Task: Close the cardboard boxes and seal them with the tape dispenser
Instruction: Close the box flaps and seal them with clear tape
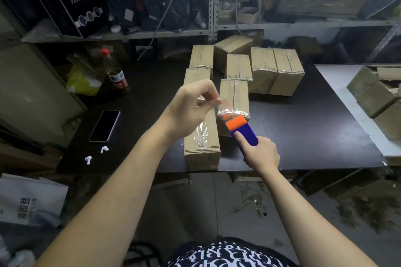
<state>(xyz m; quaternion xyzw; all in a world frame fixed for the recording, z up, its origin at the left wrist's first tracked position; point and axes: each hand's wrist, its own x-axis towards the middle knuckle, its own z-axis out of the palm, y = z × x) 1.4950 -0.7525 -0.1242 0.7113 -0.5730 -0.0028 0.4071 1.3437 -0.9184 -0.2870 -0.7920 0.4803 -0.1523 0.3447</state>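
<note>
Pinching the free end of the flimsy, sticky clear tape strip [226,111], the left hand [188,108] hovers over the long brown cardboard box [201,147] at the near edge of the black worktop [314,128]. The film will likely crumple unless kept taut. Further right, the right hand [262,155] wraps its fingers round the blue handle of the light, rigid blue-and-orange plastic tape dispenser [244,130].

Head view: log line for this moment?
left hand: pinches clear tape end; right hand: grips blue-orange plastic tape dispenser; near brown cardboard box: taped
</note>
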